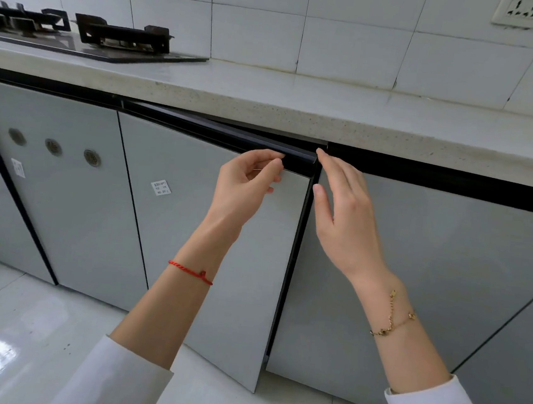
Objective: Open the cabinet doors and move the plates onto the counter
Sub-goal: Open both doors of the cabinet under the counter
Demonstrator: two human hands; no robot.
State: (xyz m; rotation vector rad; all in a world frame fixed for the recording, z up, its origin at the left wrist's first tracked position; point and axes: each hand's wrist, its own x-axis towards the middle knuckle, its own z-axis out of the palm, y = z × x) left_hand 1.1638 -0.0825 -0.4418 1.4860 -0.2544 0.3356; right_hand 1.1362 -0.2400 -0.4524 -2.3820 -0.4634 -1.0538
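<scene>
Left hand [247, 180] pinches black top handle rail [232, 135] of pale grey glossy cabinet door [209, 228], swung ajar. Right hand [342, 216], fingers loose, reaches neighbouring grey door [430, 285]. Plates unseen, presumably inside.

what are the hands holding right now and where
The left hand grips the black top handle strip of the part-open cabinet door, near its free corner. The right hand holds nothing.

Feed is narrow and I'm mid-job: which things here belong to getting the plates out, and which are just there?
Job:
- middle door, ajar, left hand on its black handle
- right door, shut, right hand at its edge
- counter
- plates: not in view

Just there:
- stove
- left door with vents
- socket
</scene>
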